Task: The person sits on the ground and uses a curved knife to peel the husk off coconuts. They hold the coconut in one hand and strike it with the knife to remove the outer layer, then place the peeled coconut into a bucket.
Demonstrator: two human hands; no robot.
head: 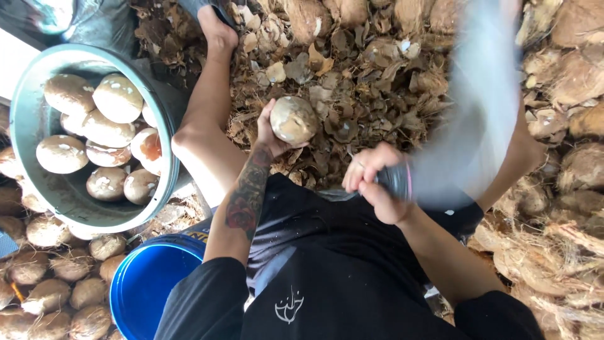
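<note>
Currently the left hand (272,135) has its fingers clamped around a peeled coconut (294,119), pale grey-brown with dark patches, held out over the husk litter (371,82) on the ground. The forearm behind it carries a dark tattoo.

Right hand (377,182): fingers closed tight on the dark handle of a blade (469,107). The blade is heavily motion-blurred, a pale grey streak running up and right from the grip to the top edge of the frame; its exact shape can't be made out. Blade and coconut are apart, the coconut sitting left of the streak.

Surroundings:
- Grey metal basin (25,119) at left, holding a pile of peeled coconuts, mostly cream-coloured, one showing an orange-brown patch.
- Blue bucket (141,286) below the basin, near the person's left side; the inside looks bare blue as far as is visible.
- Heap of brown, partly husked coconuts (50,289) at bottom left, beside the bucket and under the basin's edge.
- Unhusked fibrous coconuts (566,182) along the right edge and top, with loose fibre strands at lower right.
- Person's bare left leg stretches up toward the top of the frame, foot (217,31) resting on the husk chips.

Person wears a black shirt (327,277) with a small white emblem.
</note>
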